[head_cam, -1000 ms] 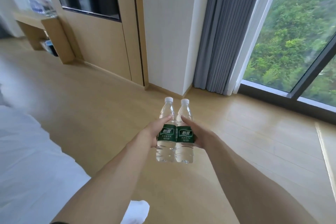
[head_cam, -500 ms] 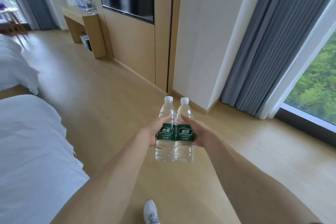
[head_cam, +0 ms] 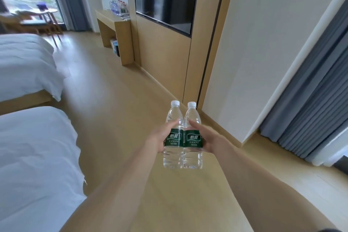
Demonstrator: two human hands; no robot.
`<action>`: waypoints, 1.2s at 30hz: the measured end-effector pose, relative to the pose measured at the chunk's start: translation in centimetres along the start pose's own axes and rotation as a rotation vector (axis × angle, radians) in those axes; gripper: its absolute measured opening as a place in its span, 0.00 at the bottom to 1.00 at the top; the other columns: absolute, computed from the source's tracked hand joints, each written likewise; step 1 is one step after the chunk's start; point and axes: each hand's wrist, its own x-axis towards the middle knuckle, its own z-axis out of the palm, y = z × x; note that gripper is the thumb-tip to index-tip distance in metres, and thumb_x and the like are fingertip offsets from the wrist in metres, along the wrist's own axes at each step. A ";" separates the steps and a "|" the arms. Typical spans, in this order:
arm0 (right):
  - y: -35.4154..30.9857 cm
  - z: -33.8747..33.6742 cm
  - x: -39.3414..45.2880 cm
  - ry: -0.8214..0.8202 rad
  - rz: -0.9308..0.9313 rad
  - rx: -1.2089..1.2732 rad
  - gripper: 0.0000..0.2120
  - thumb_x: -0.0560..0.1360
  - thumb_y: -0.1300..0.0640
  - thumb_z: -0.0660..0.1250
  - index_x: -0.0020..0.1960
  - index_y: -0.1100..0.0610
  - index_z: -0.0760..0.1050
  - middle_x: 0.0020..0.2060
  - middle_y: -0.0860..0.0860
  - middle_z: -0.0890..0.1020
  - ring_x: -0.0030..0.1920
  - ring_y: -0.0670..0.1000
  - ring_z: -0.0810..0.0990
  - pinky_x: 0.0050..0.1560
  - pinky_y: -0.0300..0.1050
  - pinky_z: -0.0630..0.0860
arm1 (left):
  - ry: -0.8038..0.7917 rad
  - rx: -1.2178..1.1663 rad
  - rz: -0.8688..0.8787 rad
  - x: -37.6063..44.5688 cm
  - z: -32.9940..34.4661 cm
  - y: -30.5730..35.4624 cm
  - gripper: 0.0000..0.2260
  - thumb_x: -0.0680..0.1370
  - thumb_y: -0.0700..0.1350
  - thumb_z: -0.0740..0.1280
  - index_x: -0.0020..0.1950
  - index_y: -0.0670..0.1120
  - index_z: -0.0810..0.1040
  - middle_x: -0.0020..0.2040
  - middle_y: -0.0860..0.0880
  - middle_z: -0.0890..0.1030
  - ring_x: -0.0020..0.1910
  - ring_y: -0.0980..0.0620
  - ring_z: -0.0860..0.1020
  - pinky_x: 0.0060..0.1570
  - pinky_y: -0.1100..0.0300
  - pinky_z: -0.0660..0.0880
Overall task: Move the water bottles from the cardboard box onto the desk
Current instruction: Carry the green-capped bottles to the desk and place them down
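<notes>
Two water bottles (head_cam: 181, 137) are upright and pressed side by side in mid-air over the wooden floor (head_cam: 116, 118). The left hand (head_cam: 160, 138) wraps one, the right hand (head_cam: 208, 140) wraps the other — each grip grasping its bottle at the green label. The desk (head_cam: 114, 24) stands well ahead by the wall, with what look like more bottles on it. The carry should go best with the pair kept squeezed together and level — then both set down beside those on the desk.

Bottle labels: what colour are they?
Dark green with white lettering, on both bottle labels, head view.
</notes>
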 end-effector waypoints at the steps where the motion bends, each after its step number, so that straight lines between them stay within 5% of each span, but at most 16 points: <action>1: -0.9 0.5 1.4 -0.014 -0.001 -0.005 0.27 0.76 0.40 0.71 0.65 0.59 0.75 0.52 0.60 0.86 0.53 0.60 0.86 0.61 0.63 0.79 | 0.011 -0.021 0.010 0.7 -0.9 0.9 0.27 0.77 0.61 0.69 0.68 0.42 0.77 0.61 0.36 0.82 0.52 0.39 0.83 0.57 0.42 0.79; 8: -7.1 4.2 10.7 -0.130 0.028 -0.079 0.27 0.77 0.40 0.69 0.65 0.60 0.76 0.54 0.60 0.86 0.55 0.60 0.85 0.60 0.62 0.79 | 0.184 -0.097 0.058 6.2 -7.4 6.1 0.23 0.77 0.57 0.72 0.64 0.43 0.79 0.57 0.37 0.84 0.53 0.38 0.85 0.55 0.38 0.80; 12: -11.1 6.3 17.4 -0.235 0.031 -0.101 0.29 0.78 0.41 0.67 0.69 0.61 0.75 0.60 0.61 0.83 0.55 0.59 0.84 0.50 0.56 0.82 | 0.341 -0.127 0.108 10.3 -11.4 9.6 0.24 0.75 0.55 0.75 0.65 0.45 0.75 0.54 0.39 0.85 0.50 0.39 0.86 0.48 0.38 0.82; 16: -15.8 7.7 24.7 -0.352 0.046 -0.127 0.30 0.78 0.41 0.66 0.70 0.63 0.74 0.61 0.62 0.82 0.55 0.60 0.83 0.54 0.58 0.81 | 0.455 -0.153 0.137 14.9 -15.0 14.3 0.23 0.75 0.54 0.75 0.64 0.45 0.73 0.52 0.40 0.86 0.46 0.40 0.86 0.40 0.42 0.83; 21: -22.3 8.3 32.6 -0.466 0.096 -0.149 0.29 0.79 0.41 0.65 0.70 0.62 0.74 0.56 0.61 0.84 0.47 0.57 0.86 0.39 0.51 0.83 | 0.577 -0.173 0.138 20.9 -18.4 20.1 0.23 0.77 0.52 0.73 0.67 0.43 0.72 0.57 0.35 0.83 0.56 0.35 0.83 0.58 0.32 0.77; 26: -27.9 9.4 39.3 -0.522 0.110 -0.223 0.31 0.79 0.40 0.64 0.72 0.62 0.73 0.62 0.63 0.81 0.53 0.59 0.83 0.50 0.56 0.81 | 0.594 -0.244 0.151 25.8 -21.4 24.8 0.22 0.77 0.52 0.73 0.65 0.42 0.74 0.57 0.35 0.83 0.53 0.36 0.83 0.60 0.35 0.76; 29: -30.6 10.2 42.7 -0.551 0.093 -0.231 0.31 0.80 0.40 0.63 0.71 0.62 0.72 0.59 0.62 0.83 0.50 0.58 0.85 0.46 0.53 0.82 | 0.554 -0.286 0.185 28.5 -23.6 27.3 0.20 0.77 0.52 0.74 0.62 0.41 0.76 0.53 0.36 0.84 0.49 0.37 0.83 0.57 0.36 0.78; 31: -32.4 11.0 45.0 -0.559 0.098 -0.237 0.30 0.80 0.41 0.63 0.71 0.63 0.73 0.56 0.61 0.84 0.49 0.58 0.85 0.45 0.52 0.83 | 0.544 -0.311 0.179 30.0 -25.2 28.9 0.21 0.76 0.53 0.74 0.62 0.41 0.76 0.52 0.37 0.84 0.47 0.38 0.83 0.52 0.39 0.81; 36: -36.4 13.2 51.1 -0.520 0.080 -0.224 0.31 0.79 0.42 0.65 0.72 0.64 0.71 0.65 0.65 0.79 0.59 0.63 0.80 0.60 0.61 0.78 | 0.542 -0.291 0.130 34.6 -30.0 32.8 0.20 0.76 0.55 0.74 0.59 0.43 0.77 0.43 0.41 0.86 0.37 0.41 0.85 0.33 0.49 0.81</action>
